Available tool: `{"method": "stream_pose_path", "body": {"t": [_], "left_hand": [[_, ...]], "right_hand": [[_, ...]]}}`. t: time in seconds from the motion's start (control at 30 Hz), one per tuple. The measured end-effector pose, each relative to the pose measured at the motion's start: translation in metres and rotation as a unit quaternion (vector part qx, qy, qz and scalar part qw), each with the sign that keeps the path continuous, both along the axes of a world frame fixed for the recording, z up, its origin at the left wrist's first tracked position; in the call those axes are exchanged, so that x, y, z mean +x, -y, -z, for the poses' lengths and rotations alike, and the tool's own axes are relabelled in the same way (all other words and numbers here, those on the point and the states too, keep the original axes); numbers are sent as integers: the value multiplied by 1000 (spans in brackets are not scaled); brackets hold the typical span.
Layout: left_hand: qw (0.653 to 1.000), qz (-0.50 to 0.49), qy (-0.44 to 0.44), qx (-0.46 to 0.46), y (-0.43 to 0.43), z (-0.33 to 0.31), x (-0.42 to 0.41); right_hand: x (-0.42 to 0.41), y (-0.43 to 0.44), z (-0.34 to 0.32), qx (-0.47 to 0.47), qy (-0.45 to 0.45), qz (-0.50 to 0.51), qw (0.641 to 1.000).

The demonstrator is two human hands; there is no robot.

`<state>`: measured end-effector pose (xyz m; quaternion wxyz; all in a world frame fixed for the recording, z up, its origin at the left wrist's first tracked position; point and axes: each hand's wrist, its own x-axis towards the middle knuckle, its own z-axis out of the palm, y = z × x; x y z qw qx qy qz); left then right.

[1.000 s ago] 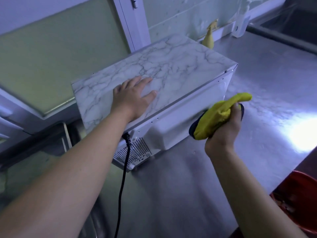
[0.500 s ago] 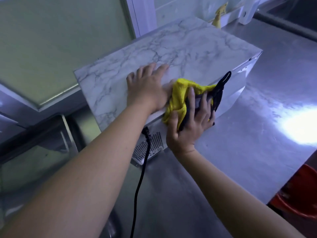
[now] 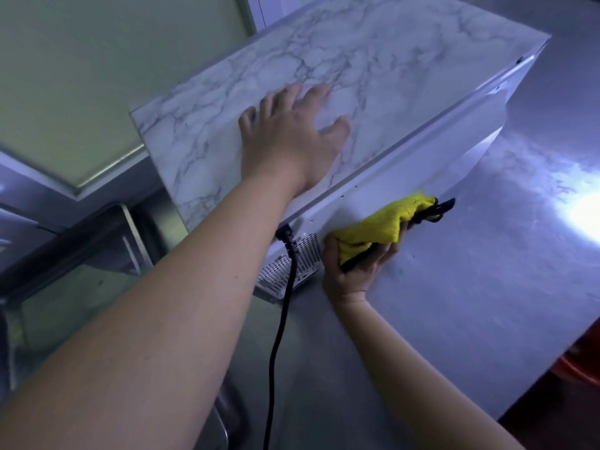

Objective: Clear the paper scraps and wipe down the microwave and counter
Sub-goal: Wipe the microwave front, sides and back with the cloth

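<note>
a red tub shows at lower right, a greenish pane upper left.

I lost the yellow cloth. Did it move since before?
Yes. The yellow cloth slid down off the marble top edge of the microwave onto its white back panel, beside the vent grille.

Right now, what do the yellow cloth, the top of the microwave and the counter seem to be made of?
The yellow cloth looks like soft microfibre or terry: matte, nubbly, bunched in folds. The microwave top shows a grey-veined marble pattern with a smooth, faint sheen, probably a printed film rather than stone. The counter looks like stainless steel: grey, faintly streaked, with bright glare.
</note>
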<state>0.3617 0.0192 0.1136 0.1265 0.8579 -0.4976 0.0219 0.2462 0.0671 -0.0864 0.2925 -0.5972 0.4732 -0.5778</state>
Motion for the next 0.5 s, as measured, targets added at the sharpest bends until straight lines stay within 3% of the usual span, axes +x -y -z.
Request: {"method": "stream_pose_path", "body": {"t": [0.17,0.3,0.4,0.5], "left_hand": [[1000,-1,-1,0,1,0,0],[1000,1,-5,7,0,-2,0],[1000,0,-9,10,0,-3,0],[1000,-1,-10,16,0,-4,0]], "right_hand": [[23,-27,-18,171,181,8,969],[32,-44,-40,311,335,3,889],[30,-56,-38,430,346,14,833],[8,-50,-31,497,321,23,806]]}}
